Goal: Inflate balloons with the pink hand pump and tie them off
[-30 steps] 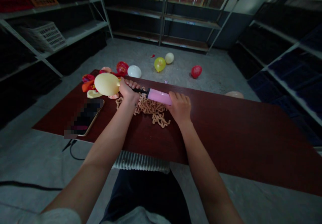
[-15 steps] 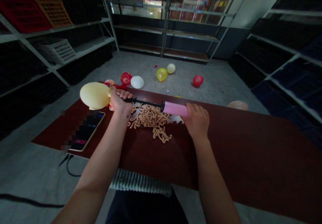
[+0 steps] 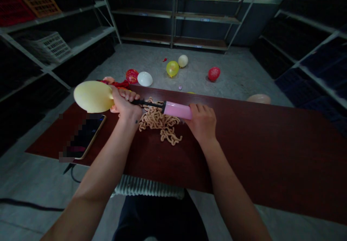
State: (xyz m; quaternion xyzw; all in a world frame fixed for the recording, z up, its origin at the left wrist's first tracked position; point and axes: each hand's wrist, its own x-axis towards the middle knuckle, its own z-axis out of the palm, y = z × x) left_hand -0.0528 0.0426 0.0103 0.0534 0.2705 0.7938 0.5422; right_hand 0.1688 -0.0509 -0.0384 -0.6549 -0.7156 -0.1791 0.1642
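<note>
Head view: pale yellow balloon (image 3: pixel 93 96) is being pinched by left hand (image 3: pixel 125 103), pink pump (image 3: pixel 177 110) gripped by right hand (image 3: pixel 202 121), over dark red table (image 3: pixel 257 143).

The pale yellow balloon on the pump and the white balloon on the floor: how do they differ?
The pale yellow balloon is held above the red-brown table at the pink hand pump, gripped by the left hand; the white balloon lies loose on the grey floor. The yellow one looks larger and elongated, the white one rounder. Both are inflated.
</note>
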